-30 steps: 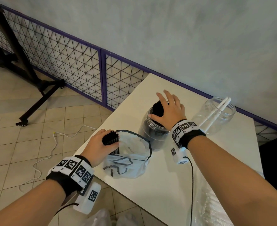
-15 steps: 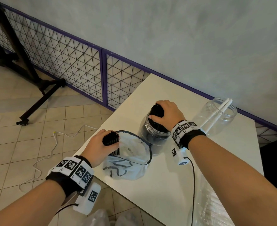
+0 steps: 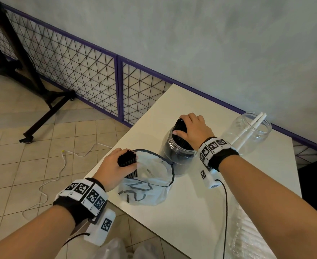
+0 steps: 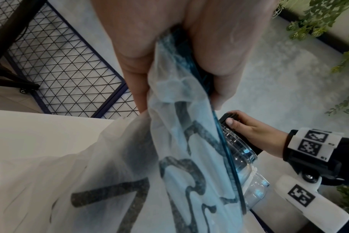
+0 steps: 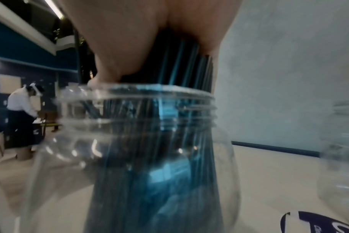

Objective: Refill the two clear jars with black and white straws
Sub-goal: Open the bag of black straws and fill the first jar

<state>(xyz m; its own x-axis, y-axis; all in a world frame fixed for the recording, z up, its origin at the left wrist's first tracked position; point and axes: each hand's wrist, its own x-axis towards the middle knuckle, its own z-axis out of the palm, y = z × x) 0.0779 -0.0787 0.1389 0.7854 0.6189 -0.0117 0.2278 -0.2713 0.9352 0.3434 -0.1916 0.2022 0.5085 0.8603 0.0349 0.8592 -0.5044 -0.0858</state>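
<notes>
Where the white bench (image 3: 200, 217) fills the lower right of the head view, items stand as follows.

Jar one (image 3: 180, 156): clear, upright, centre of frame, holding a dense bundle of black straws (image 3: 180, 126) whose tops rise above the threaded mouth. Right hand (image 3: 193, 128): fingers curled round the straw tops, thumb at the near side of the rim; the right wrist view shows the same grasp from below, straws (image 5: 169, 126) running down inside the jar (image 5: 130, 157).

Jar two (image 3: 247, 133): clear, at the right of frame, just beside jar one and apart from it, near the wall; two white straws (image 3: 251, 128) lean in it, tips past the rim.

Bag (image 3: 148, 180): translucent white with dark trim and grey print, lying on the bench at lower centre, its open mouth touching the base of jar one. Left hand (image 3: 114, 169): closed round a second black bundle (image 3: 127, 159) standing upright at the bag's left edge; in the left wrist view the fingers (image 4: 219, 47) pinch bag fabric (image 4: 179, 126) against the dark bundle.

Wrists: black bands with white marker tags, a cabled white unit under each.

Surroundings: purple-framed wire mesh fence (image 3: 90, 75) along the grey wall, upper left; tiled floor with a white cable (image 3: 60, 169), left; black stand base (image 3: 42, 101), upper left.
</notes>
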